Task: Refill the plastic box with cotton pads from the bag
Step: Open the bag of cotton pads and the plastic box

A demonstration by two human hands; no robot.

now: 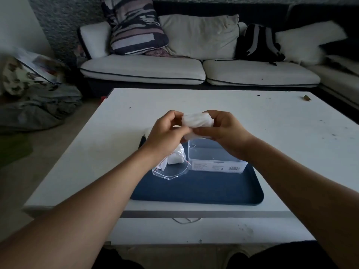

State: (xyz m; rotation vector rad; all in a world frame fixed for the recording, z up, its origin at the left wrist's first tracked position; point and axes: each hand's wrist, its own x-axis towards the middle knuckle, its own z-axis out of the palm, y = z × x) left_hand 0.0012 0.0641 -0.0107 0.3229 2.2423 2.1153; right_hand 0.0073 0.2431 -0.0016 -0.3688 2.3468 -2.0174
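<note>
On the white table (252, 121) sits a blue tray (204, 191), the empty plastic box (213, 158) at its far right, the bag (172, 162) alongside. Left hand (167, 133) and right hand (223, 131) clasp a stack of cotton pads (197, 119) above; lowering it in squarely seems next.

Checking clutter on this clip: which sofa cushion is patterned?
The striped cushion at the sofa's left end; the two other cushions are plain white.
</note>
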